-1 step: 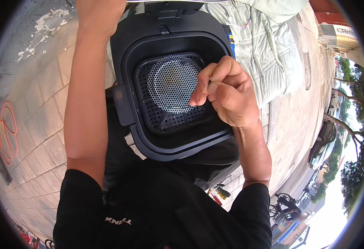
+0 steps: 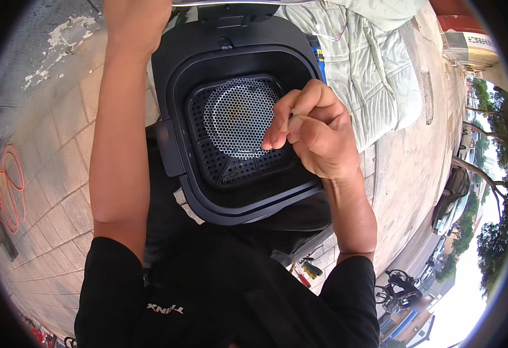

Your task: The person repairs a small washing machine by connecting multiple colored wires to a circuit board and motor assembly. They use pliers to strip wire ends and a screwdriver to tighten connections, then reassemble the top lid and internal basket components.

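A black air fryer-like basket unit (image 2: 176, 191) rests over my lap, its square well facing up. Inside lies a perforated black tray, with a round silver mesh disc (image 2: 239, 119), brownish at its middle, on it. My right hand (image 2: 318, 127) hovers over the well's right side, thumb and fingers pinched on a tiny dark piece (image 2: 291, 116), too small to name. Beside the unit's far left corner, my left hand (image 2: 138, 26) reaches to the top edge of the picture; its fingers are cut off. A hinged black part (image 2: 236, 13) stands at the unit's far side.
A pale green quilted cloth (image 2: 376, 75) lies at the far right, with a thin red and blue wire (image 2: 341, 33) on it. Hand tools (image 2: 311, 268) lie on the paving by my right elbow. An orange cord (image 2: 11, 180) is coiled at the left. Parked cars stand beyond, right.
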`<action>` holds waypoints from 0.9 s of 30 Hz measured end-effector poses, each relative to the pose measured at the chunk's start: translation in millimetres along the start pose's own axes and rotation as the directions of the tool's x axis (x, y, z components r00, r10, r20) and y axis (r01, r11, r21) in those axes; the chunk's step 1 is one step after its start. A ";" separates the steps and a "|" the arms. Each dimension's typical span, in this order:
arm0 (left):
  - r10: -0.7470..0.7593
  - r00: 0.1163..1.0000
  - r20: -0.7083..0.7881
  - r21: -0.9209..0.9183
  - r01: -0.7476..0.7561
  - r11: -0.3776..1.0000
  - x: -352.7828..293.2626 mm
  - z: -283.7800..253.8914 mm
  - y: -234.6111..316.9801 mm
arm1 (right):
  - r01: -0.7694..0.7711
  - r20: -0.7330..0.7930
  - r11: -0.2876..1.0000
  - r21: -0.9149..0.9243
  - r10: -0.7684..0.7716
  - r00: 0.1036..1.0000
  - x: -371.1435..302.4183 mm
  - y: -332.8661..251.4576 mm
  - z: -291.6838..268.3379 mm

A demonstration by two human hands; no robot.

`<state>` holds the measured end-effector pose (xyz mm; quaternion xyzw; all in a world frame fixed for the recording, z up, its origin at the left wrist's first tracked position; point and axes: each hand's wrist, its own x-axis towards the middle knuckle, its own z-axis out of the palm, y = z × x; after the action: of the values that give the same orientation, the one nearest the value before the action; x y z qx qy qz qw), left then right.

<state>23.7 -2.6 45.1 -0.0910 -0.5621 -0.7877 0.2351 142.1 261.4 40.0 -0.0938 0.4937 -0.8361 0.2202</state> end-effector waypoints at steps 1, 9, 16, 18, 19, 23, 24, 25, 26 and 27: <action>-0.026 1.000 -0.014 -0.005 0.026 1.000 2.5 0.6 0.5 | 0.024 0.004 0.999 0.037 -0.025 1.000 -1.3 -0.2 0.1; 0.012 1.000 0.024 0.007 -0.012 1.000 6.7 -28.6 -19.2 | 0.134 0.006 0.963 0.235 -0.139 0.990 -7.7 -5.4 2.1; 0.006 1.000 -0.027 0.049 -0.004 0.999 3.7 -26.5 -16.9 | 0.194 -0.031 0.944 0.267 -0.193 0.981 -14.4 -0.9 -7.9; 0.031 0.999 -0.023 0.088 -0.028 0.996 1.6 -21.2 -13.1 | 0.180 -0.053 0.938 0.297 -0.173 0.984 -16.6 -1.1 -8.9; 0.031 0.999 -0.027 0.082 -0.029 0.996 2.0 -21.6 -13.3 | 0.168 -0.062 0.932 0.320 -0.157 0.986 -18.0 -2.0 -9.3; 0.033 0.999 -0.023 0.052 -0.031 0.998 2.7 -23.5 -15.5 | 0.135 -0.099 0.926 0.353 -0.107 0.989 -20.7 -3.7 -11.5; 0.033 0.999 -0.019 0.042 -0.032 0.999 2.3 -22.5 -15.1 | 0.130 -0.108 0.923 0.362 -0.097 0.989 -21.5 -4.1 -12.2; 0.035 0.999 -0.014 0.041 -0.035 0.999 2.4 -21.4 -14.6 | 0.124 -0.118 0.920 0.371 -0.086 0.989 -22.2 -4.5 -12.8; 0.037 0.999 -0.008 0.040 -0.037 0.999 2.5 -20.3 -14.1 | 0.119 -0.127 0.917 0.380 -0.076 0.989 -22.9 -4.8 -13.4; 0.041 0.999 -0.003 0.042 -0.041 0.998 2.5 -19.5 -12.3 | 0.115 -0.127 0.917 0.382 -0.071 0.989 -23.2 -5.0 -13.6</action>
<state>18.0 -18.2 28.8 -0.0962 -0.5763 -0.7708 0.2540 156.1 284.8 39.0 -0.0251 0.3247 -0.9307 0.1668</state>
